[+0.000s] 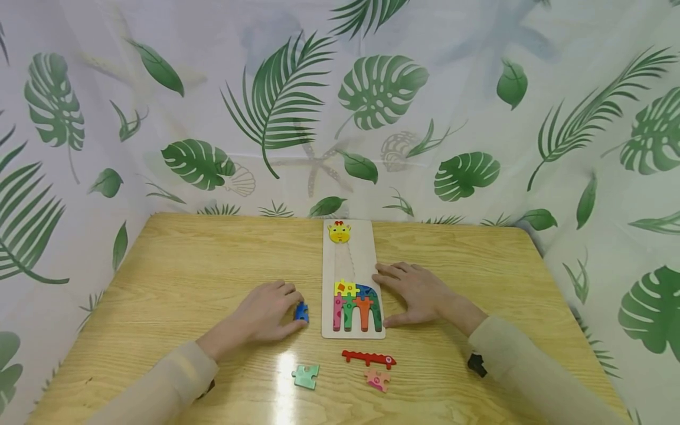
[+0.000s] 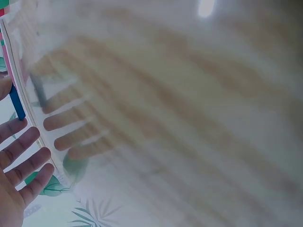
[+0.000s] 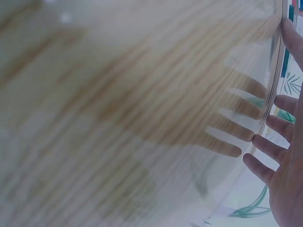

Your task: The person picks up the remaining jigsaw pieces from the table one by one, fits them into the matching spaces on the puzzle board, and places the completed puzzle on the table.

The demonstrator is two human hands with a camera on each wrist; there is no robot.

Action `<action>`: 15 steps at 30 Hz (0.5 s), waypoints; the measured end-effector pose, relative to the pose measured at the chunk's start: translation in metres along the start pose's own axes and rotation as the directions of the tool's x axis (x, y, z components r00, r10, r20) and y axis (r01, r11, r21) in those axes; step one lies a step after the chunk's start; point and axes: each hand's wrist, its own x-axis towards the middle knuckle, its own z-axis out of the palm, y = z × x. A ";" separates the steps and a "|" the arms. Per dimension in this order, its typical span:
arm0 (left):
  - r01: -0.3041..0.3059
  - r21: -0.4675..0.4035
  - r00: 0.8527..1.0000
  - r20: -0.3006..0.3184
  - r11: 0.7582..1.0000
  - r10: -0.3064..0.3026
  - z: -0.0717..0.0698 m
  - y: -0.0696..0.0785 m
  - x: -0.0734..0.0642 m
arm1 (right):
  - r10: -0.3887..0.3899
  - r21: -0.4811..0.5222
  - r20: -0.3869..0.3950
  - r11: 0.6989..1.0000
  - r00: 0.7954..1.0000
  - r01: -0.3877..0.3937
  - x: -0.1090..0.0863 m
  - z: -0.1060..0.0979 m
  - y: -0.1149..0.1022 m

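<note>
A wooden giraffe puzzle board (image 1: 366, 254) lies on the table, with the yellow head piece (image 1: 339, 232) at its top and several coloured body and leg pieces (image 1: 349, 313) fitted in its lower half. The neck recess between them is bare. Left of the board, my left hand (image 1: 271, 310) pinches a blue puzzle piece (image 1: 301, 312) between thumb and fingers; in the left wrist view this blue piece (image 2: 17, 103) stands on edge. My right hand (image 1: 417, 293) has its fingers spread, thumb and fingertips at the board's right edge.
Nearer the front of the table (image 1: 212, 254) lie a long red piece (image 1: 369, 358), a light green piece (image 1: 305, 376) and an orange-pink piece (image 1: 377, 379). A leaf-printed curtain (image 1: 297, 118) hangs behind the table's back edge.
</note>
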 end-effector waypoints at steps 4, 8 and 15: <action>0.004 -0.005 1.000 0.016 1.000 -0.004 0.000 -0.002 0.006 | 0.001 0.010 0.001 1.000 1.000 -0.001 0.000 -0.001 -0.001; -0.004 -0.003 1.000 0.013 1.000 0.004 0.000 -0.005 0.011 | 0.000 0.008 -0.004 1.000 1.000 0.000 0.000 0.000 0.000; -0.009 -0.004 1.000 0.016 1.000 0.009 -0.001 -0.009 0.020 | -0.001 -0.004 -0.005 1.000 1.000 0.001 0.000 0.001 0.001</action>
